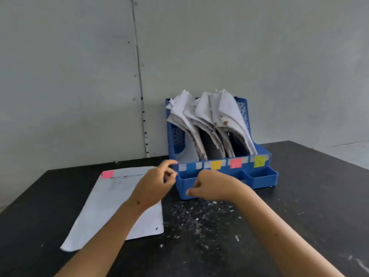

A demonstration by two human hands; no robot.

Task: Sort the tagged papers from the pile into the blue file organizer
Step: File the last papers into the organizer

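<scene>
Blue file organizer stood on the black table, back against the grey wall. Its slots held curled white papers, leaning left. Front rail carried coloured tags: blue, yellow, pink, green, left to right. Small front trays sat below the rail.

Paper pile lay flat on the table just left of the organizer; pink tag on the top sheet's far-left corner.

Left hand hovered over the pile's edge nearest the organizer, fingers loosely curled, index extended toward the organizer's left front corner. Couldn't tell if it pinched anything. Right hand was in front of the organizer's left tray, fingers curled inward, thumb out to the left; grip contents not visible.

White paper scraps were scattered on the table in front of the organizer.
</scene>
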